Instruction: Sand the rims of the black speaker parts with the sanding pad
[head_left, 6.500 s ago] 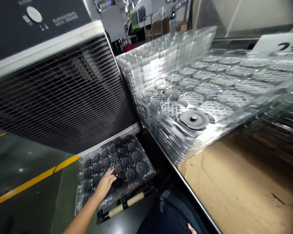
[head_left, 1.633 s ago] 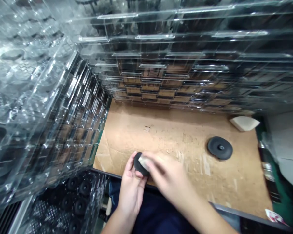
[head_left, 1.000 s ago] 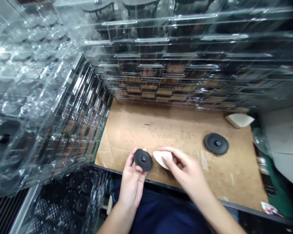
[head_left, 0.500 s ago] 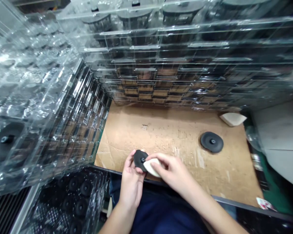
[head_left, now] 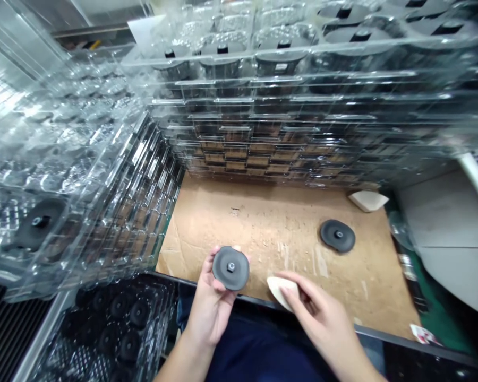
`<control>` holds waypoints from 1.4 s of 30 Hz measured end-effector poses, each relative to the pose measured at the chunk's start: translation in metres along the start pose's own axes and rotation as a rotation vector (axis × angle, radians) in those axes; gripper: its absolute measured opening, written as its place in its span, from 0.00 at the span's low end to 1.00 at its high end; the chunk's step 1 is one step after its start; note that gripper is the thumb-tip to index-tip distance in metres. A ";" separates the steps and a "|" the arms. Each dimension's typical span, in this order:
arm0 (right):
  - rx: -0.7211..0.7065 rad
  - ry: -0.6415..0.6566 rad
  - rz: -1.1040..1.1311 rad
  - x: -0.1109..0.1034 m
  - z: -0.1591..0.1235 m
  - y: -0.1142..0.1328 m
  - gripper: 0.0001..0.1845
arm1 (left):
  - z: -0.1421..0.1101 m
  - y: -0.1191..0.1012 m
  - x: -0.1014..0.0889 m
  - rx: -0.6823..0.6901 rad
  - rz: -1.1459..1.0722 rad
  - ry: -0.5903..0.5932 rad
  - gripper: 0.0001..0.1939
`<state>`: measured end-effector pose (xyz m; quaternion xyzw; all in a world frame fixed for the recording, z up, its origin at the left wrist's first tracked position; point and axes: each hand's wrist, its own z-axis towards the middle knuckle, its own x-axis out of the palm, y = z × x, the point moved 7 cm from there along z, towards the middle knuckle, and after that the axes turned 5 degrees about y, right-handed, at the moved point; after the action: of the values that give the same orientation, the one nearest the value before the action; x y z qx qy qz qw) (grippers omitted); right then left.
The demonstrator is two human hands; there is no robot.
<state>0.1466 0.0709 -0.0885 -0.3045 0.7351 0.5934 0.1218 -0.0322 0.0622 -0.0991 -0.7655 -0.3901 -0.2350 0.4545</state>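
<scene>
My left hand (head_left: 212,307) holds a round black disc (head_left: 230,268) with a small centre hub, fingers closed around its rim, face toward me, above the near edge of the cardboard-covered bench (head_left: 263,233). My right hand (head_left: 316,313) pinches a small cream-white wedge-shaped piece (head_left: 282,290) just right of the disc, not touching it. A second black disc (head_left: 337,235) lies flat on the cardboard at the right.
Tall stacks of clear plastic trays (head_left: 287,106) wall the back and left (head_left: 63,175); some top pockets hold black discs. A lower tray of black discs (head_left: 115,323) sits at the bottom left. Another cream wedge (head_left: 368,200) lies at the back right.
My right hand has drawn the cream wedge away from the disc, down and to the right. My left hand has turned the disc to face me more fully.
</scene>
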 end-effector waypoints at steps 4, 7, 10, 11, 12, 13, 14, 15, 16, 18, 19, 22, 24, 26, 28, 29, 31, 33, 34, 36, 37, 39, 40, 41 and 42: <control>-0.023 0.003 0.018 -0.002 -0.018 -0.002 0.13 | -0.007 -0.006 0.016 -0.001 0.024 0.018 0.29; -0.063 -0.047 0.037 -0.020 -0.014 0.024 0.12 | -0.012 -0.006 0.027 -0.011 0.073 0.029 0.34; -0.308 -0.126 0.074 -0.041 -0.010 0.082 0.10 | -0.018 -0.002 0.037 -0.031 0.097 0.036 0.35; -0.431 -0.128 0.091 -0.044 -0.012 0.103 0.12 | -0.020 0.000 0.040 -0.057 0.097 0.048 0.33; -0.533 -0.122 0.101 -0.045 -0.014 0.120 0.13 | -0.023 0.003 0.042 -0.088 0.098 0.057 0.31; -0.591 -0.077 0.112 -0.043 -0.015 0.132 0.14 | -0.024 0.005 0.044 -0.115 0.104 0.064 0.29; -0.605 -0.007 0.119 -0.039 -0.014 0.139 0.14 | -0.026 0.006 0.045 -0.128 0.116 0.066 0.29; -0.583 0.078 0.118 -0.033 -0.012 0.142 0.13 | -0.026 0.005 0.045 -0.123 0.129 0.052 0.28; -0.541 0.160 0.107 -0.026 -0.010 0.141 0.12 | -0.027 0.005 0.044 -0.112 0.143 0.025 0.28; -0.489 0.196 0.083 -0.020 -0.008 0.136 0.11 | -0.027 0.005 0.044 -0.104 0.153 0.003 0.25; -0.501 0.128 0.084 -0.023 -0.007 0.135 0.11 | -0.027 0.006 0.046 -0.117 0.151 0.012 0.23; -0.596 -0.070 0.147 -0.036 -0.015 0.134 0.13 | -0.030 0.009 0.053 -0.160 0.139 0.092 0.20; -0.620 -0.002 0.175 -0.036 -0.021 0.135 0.13 | -0.033 0.007 0.054 -0.155 0.136 0.115 0.26; -0.571 0.142 0.150 -0.033 -0.023 0.134 0.12 | -0.036 0.006 0.055 -0.160 0.140 0.121 0.31; -0.535 0.147 0.118 -0.036 -0.023 0.135 0.11 | -0.039 0.009 0.058 -0.190 0.163 0.135 0.29; -0.552 0.073 0.101 -0.041 -0.024 0.137 0.11 | -0.040 0.012 0.060 -0.214 0.178 0.146 0.27; -0.634 -0.088 0.086 -0.050 -0.029 0.144 0.12 | -0.042 0.017 0.066 -0.252 0.195 0.169 0.22; -0.680 -0.070 0.102 -0.051 -0.034 0.145 0.14 | -0.043 0.016 0.069 -0.247 0.159 0.185 0.22; -0.680 0.005 0.112 -0.049 -0.036 0.144 0.14 | -0.044 0.015 0.069 -0.240 0.132 0.194 0.24; -0.638 0.122 0.104 -0.050 -0.040 0.135 0.13 | -0.044 0.013 0.070 -0.229 0.083 0.224 0.29; -0.610 0.124 0.068 -0.054 -0.041 0.130 0.12 | -0.044 0.013 0.070 -0.229 0.066 0.234 0.30; -0.555 0.067 -0.043 -0.062 -0.042 0.121 0.11 | -0.045 0.012 0.070 -0.226 0.051 0.243 0.28; -0.546 0.022 -0.099 -0.065 -0.042 0.119 0.11 | -0.046 0.012 0.071 -0.221 0.048 0.242 0.26; -0.569 -0.021 -0.142 -0.068 -0.042 0.119 0.12 | -0.047 0.012 0.072 -0.215 0.047 0.239 0.25; -0.616 -0.065 -0.166 -0.069 -0.042 0.120 0.14 | -0.048 0.012 0.074 -0.215 0.052 0.237 0.24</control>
<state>0.1373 0.0651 0.0562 -0.3668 0.4892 0.7856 0.0952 0.0202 0.0451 -0.0295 -0.7865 -0.2862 -0.3521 0.4189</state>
